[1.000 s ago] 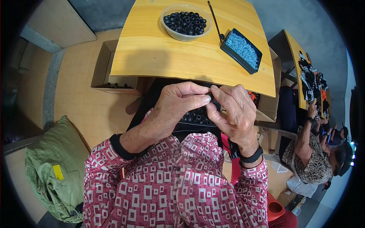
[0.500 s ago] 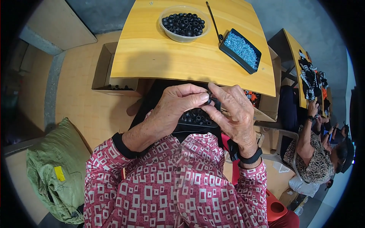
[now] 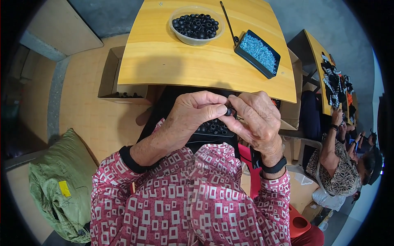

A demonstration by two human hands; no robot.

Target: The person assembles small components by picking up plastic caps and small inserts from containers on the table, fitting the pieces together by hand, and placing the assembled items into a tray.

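Holding a small black round piece [image 3: 229, 111] before the near edge of the worktop [image 3: 205, 65], at the fingertips of left hand [image 3: 188, 110] and right hand [image 3: 259, 121]. Grip of both clamped on it. Just below, more black pieces [image 3: 215, 127] in a dark tray [image 3: 223, 135]. Beyond, on the worktop, a clear bowl [image 3: 197, 42] heaped with similar pieces [image 3: 196, 25], a slim black rod [image 3: 227, 20] and a black bin [image 3: 250, 64] of pale-blue bits [image 3: 258, 51]. Farther left, low down, an open cardboard box [image 3: 108, 78] and a green sack [image 3: 59, 166].
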